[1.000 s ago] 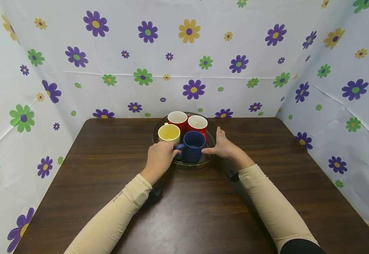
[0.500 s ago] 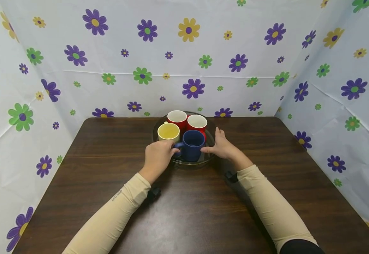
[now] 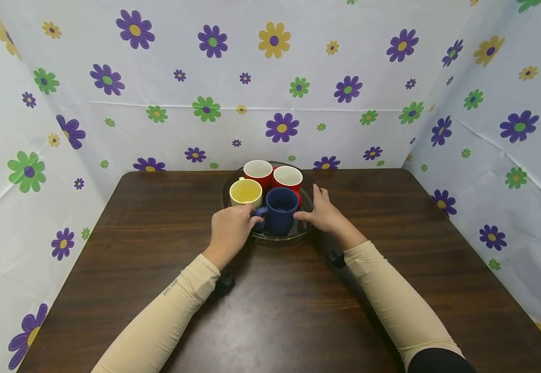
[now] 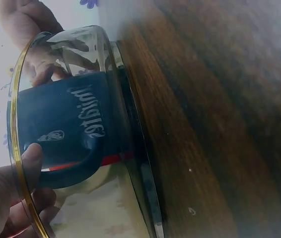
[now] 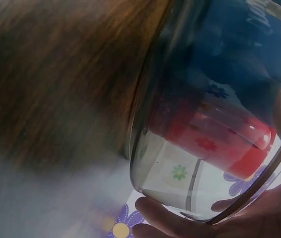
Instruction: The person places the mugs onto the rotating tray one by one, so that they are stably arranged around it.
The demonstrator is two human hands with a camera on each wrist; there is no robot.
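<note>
A clear glass bowl (image 3: 279, 239) with a gold rim, visible in the left wrist view, holds a blue mug (image 3: 281, 210), a yellow mug (image 3: 246, 192) and two red mugs with white insides. The blue mug is nearest the person, its handle turned left. My left hand (image 3: 231, 230) pinches that handle (image 4: 76, 171) between thumb and fingers. At the bowl's right side, my right hand (image 3: 324, 213) straddles the rim, thumb at the blue mug's side and extended fingers (image 5: 163, 218) along the outside of the glass.
Beneath the bowl is a dark brown wooden table (image 3: 279, 311), with the bowl near its back edge. A white flowered sheet (image 3: 167, 62) hangs behind and along both sides. Both forearms wear beige sleeves (image 3: 158, 316).
The head view has shifted slightly. Both hands keep nearly the same places at the blue mug and bowl, and the mugs stay put in the bowl.
</note>
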